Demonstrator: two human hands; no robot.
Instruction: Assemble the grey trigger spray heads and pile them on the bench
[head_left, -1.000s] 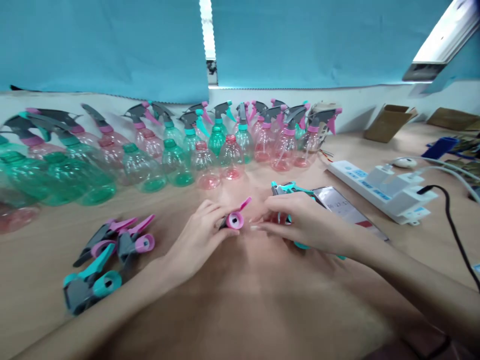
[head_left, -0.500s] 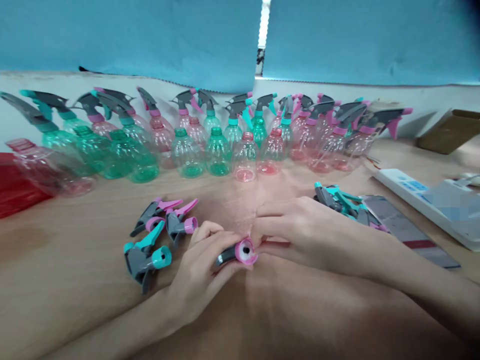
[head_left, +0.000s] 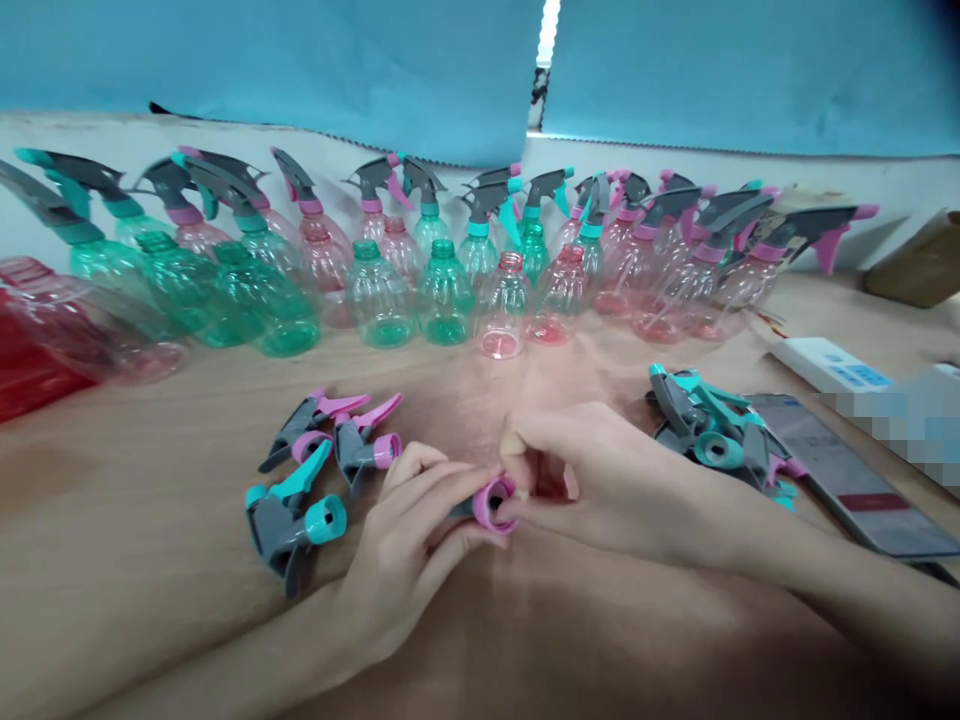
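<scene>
My left hand (head_left: 409, 530) is closed around a grey trigger spray head with a pink collar (head_left: 493, 504), its open end turned toward me. At the collar's rim, the fingers of my right hand (head_left: 592, 475) are pinched together, with the thumb tip at the opening. A small pale bit shows between those fingertips, too small to name. Left of my hands lie loose spray heads: a teal-collared one (head_left: 285, 530) and two with pink collars (head_left: 386, 450). To the right is a heap of mostly teal spray heads (head_left: 716, 450).
Clear green and pink bottles (head_left: 446, 300) stand in rows along the back, several with spray heads fitted. A phone (head_left: 862, 480) lies at the right, near a white power strip (head_left: 832, 365). At far left is a red object (head_left: 37, 365); a brown box (head_left: 915, 260) stands back right.
My right fingers have curled in, and the thumb has moved to the collar's opening. The white inside the collar no longer shows. My left hand keeps its hold; the view has shifted slightly.
</scene>
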